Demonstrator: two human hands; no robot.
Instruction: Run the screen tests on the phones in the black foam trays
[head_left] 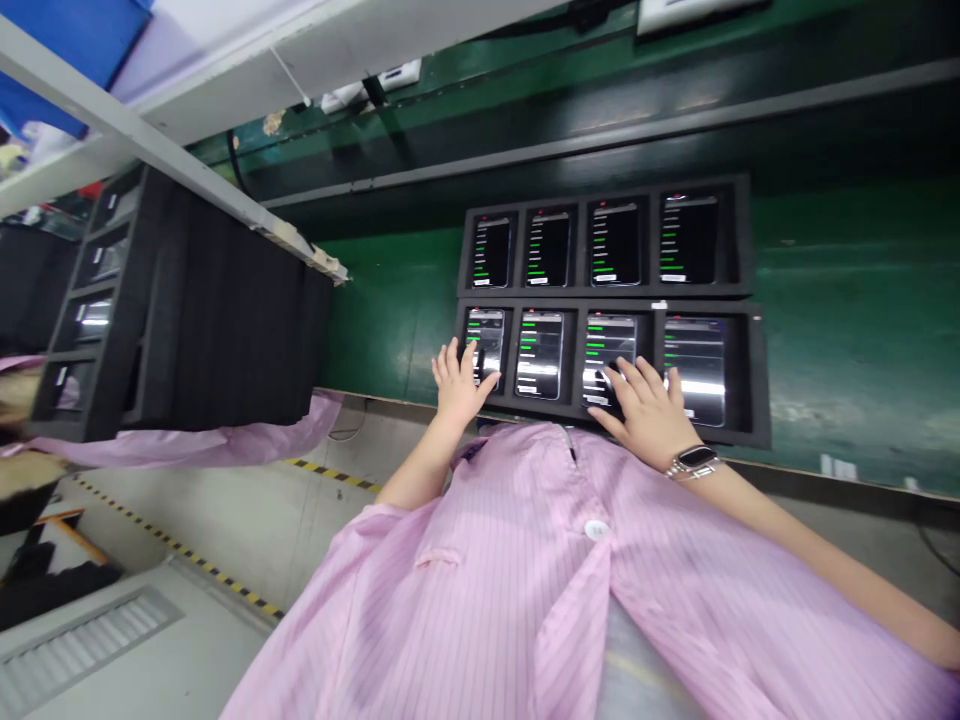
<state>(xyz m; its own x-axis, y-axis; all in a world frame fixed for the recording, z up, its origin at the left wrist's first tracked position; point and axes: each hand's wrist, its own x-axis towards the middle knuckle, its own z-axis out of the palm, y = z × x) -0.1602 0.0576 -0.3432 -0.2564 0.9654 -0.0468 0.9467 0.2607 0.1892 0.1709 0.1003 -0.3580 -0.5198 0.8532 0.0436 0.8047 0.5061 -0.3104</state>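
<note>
Green bench (840,350) runs across our head view, bearing a far tray (741,235) and, just nearer us, a near tray (760,390). Four phones (540,352) lie in the near tray, long axes running near to far. Our left hand (456,388), palm down, fingers spread, is at the leftmost phone (491,335); our right hand (651,418), angled far and left, spans the third phone (611,335) and the rightmost phone (697,350), fingers parted. Neither grips anything; we cannot tell whether fingertips touch.
</note>
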